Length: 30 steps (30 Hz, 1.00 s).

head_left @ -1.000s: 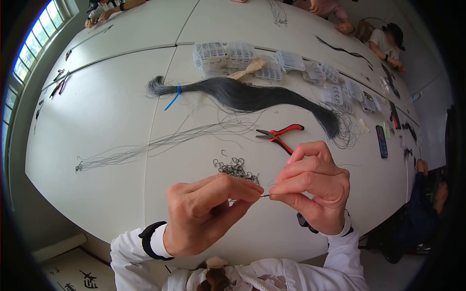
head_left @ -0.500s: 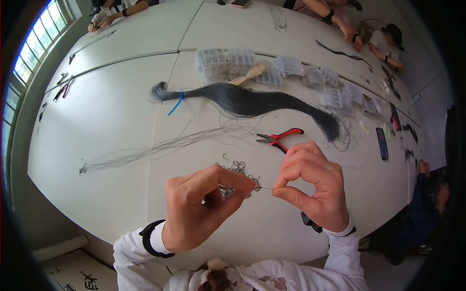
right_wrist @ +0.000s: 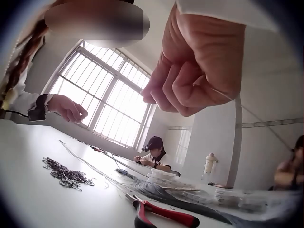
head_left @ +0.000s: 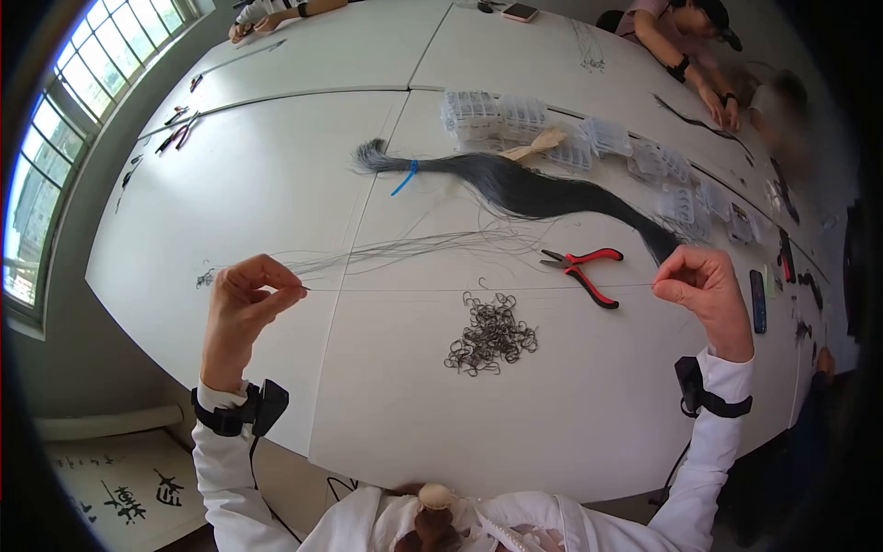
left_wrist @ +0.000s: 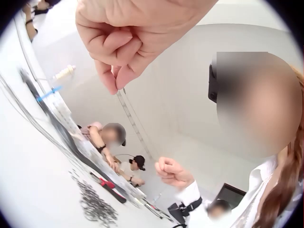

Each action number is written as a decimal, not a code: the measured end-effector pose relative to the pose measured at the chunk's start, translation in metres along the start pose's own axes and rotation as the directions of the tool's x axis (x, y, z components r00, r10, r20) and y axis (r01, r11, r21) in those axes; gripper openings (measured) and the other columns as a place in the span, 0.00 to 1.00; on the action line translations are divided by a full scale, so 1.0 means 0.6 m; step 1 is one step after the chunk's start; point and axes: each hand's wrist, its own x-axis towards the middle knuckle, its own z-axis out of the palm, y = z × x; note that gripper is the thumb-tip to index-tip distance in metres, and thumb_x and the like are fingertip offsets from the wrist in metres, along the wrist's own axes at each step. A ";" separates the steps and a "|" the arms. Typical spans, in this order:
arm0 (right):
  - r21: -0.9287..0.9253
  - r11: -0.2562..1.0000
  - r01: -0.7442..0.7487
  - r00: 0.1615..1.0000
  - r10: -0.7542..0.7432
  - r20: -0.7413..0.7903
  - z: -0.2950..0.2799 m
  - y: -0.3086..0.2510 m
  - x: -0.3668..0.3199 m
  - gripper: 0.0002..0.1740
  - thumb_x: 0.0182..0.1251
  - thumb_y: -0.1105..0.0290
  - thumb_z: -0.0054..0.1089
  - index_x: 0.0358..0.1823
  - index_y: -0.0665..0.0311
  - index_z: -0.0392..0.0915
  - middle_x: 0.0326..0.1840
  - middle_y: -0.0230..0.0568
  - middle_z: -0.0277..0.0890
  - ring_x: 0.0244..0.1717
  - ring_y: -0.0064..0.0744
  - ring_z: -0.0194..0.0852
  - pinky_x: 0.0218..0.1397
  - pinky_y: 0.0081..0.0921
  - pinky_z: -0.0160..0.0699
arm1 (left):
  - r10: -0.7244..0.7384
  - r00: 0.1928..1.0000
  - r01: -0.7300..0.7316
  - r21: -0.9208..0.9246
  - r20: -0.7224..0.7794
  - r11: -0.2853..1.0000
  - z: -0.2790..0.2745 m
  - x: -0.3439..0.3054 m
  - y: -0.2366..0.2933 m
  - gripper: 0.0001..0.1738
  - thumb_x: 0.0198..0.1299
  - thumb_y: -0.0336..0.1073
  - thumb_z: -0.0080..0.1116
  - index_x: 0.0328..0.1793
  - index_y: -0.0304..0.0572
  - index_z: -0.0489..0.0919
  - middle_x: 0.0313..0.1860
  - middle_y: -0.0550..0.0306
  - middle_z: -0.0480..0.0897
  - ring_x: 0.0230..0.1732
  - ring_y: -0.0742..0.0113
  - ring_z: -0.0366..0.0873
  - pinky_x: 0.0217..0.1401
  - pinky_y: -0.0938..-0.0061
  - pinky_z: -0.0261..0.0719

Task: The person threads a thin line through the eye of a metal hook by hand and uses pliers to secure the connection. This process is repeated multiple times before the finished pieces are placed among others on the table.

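Note:
My left hand [head_left: 246,304], at the left of the head view, pinches a small dark fish hook [head_left: 305,289] between thumb and forefinger; most of it is hidden by the fingertips. At the right, my right hand [head_left: 704,293] pinches a thin line [head_left: 405,291], which runs faintly across the table between the two hands. In the right wrist view a strand of line [right_wrist: 259,116] trails from behind the curled fingers. Between the hands lies a heap of dark fish hooks [head_left: 492,336]. Red-and-black pliers [head_left: 589,267] rest open beyond it.
A dark bundle of line [head_left: 533,189] with a blue tie [head_left: 405,178] lies across the table. Thin hooked strands [head_left: 423,245] stretch left of it. Clear plastic boxes [head_left: 570,145] and a phone [head_left: 758,302] sit further off. Other people work at the far edges.
Both hands were close together over the hooks and have moved wide apart, left hand leftward and right hand rightward, drawing the line out between them. The head view has shifted left.

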 end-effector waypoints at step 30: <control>-0.653 0.471 0.594 0.794 -0.472 0.383 0.175 0.003 0.226 0.08 0.55 0.76 0.60 0.37 0.66 0.82 0.33 0.46 0.80 0.36 0.43 0.79 0.41 0.32 0.77 | -0.259 0.817 0.450 0.287 -0.516 0.846 -0.348 0.089 -0.248 0.10 0.43 0.30 0.62 0.33 0.33 0.84 0.23 0.54 0.82 0.16 0.77 0.69 0.17 0.81 0.65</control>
